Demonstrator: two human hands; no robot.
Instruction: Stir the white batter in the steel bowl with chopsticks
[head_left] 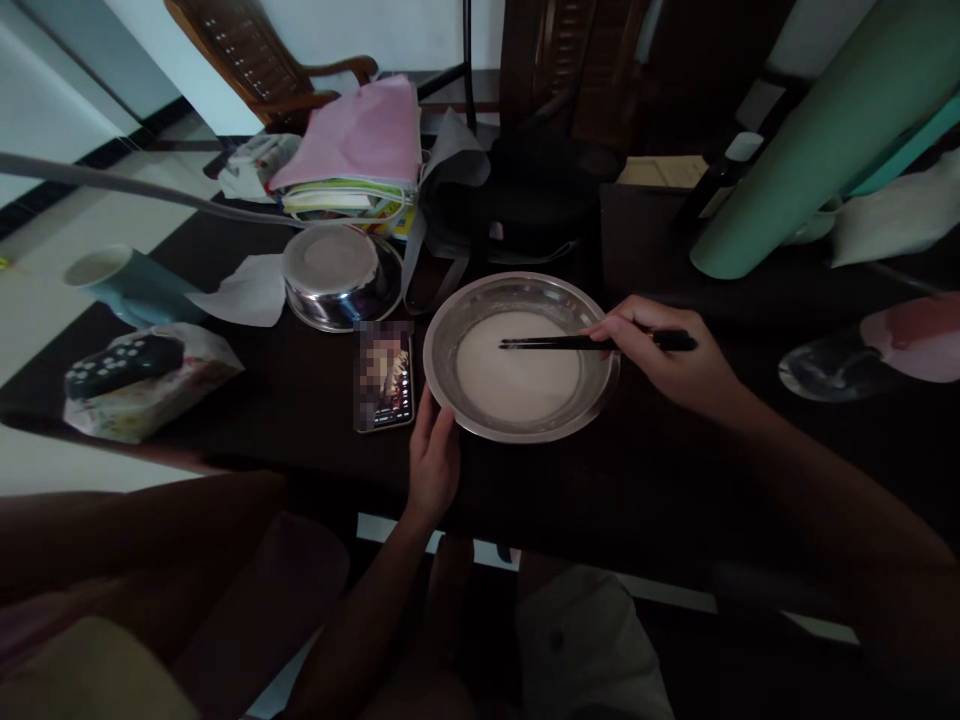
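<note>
A wide metal bowl (517,432) rests on the dark table, with a white liquid or batter (517,385) pooled in it. My left hand (435,455) grips the bowl's left side near the front, thumb at the rim and fingers along the outer wall. Over the bowl's right side, my right hand (660,350) is closed around a pair of black chopsticks (555,343). Their tips point left and are at or just above the white surface; whether they touch it I cannot tell. Left of the bowl lies a lit phone (394,385), partly blurred out.
An upturned metal bowl (337,270) and a paper sheet (251,290) lie behind the phone. Further left are a blue mug (135,285) and a plastic bag (165,380) under a dark controller. A green cylinder (795,150) stands back right. Another person's arm (135,530) shows lower left.
</note>
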